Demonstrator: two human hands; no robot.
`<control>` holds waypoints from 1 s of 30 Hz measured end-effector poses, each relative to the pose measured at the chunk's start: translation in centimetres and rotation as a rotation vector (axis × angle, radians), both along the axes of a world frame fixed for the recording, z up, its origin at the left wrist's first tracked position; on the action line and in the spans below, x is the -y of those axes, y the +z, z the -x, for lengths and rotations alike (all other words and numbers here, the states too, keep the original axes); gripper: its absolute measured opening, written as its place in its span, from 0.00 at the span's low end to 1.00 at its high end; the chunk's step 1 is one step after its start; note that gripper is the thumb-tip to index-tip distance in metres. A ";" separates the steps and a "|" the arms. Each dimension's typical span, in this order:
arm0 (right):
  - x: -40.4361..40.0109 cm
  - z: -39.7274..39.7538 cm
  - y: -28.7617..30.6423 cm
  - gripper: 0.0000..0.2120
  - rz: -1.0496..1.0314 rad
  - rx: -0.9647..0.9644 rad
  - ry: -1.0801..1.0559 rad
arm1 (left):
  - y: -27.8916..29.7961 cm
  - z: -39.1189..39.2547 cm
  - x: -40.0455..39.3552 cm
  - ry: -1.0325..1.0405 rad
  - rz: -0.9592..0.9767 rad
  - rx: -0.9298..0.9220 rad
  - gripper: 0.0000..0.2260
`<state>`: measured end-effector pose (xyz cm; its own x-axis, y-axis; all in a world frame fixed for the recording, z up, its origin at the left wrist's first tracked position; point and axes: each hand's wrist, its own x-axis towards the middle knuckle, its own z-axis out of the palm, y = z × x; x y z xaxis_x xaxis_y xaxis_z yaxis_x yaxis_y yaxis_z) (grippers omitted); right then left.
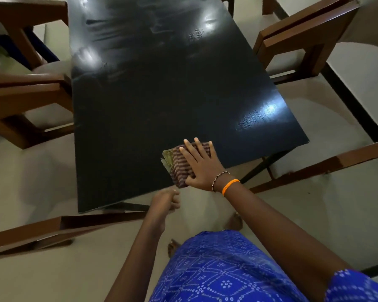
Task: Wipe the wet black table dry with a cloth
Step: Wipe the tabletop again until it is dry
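Striped cloth [179,165] lies at the table's [140,105] near edge under a flat, spread right hand [202,165], left hand [165,200] loosely curled; an outward stroke could drag it off.

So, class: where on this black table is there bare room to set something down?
Nearly all of the black rectangular table is bare. Only the near edge is taken, where the right hand presses the folded striped cloth.
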<state>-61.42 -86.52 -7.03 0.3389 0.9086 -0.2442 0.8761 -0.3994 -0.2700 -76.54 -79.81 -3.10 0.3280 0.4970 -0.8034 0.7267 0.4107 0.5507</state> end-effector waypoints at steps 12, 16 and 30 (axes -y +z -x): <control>11.0 -12.5 -0.6 0.43 -0.027 0.163 -0.123 | 0.1 -7.2 4.7 -0.173 0.190 -0.018 0.11; 16.5 -18.4 0.2 0.45 0.044 0.161 -0.403 | 0.1 -8.7 6.2 -0.213 0.197 0.024 0.12; 8.6 -10.6 -1.2 0.48 -0.540 -0.281 -1.674 | -3.0 -2.1 0.8 -0.074 0.310 0.057 0.12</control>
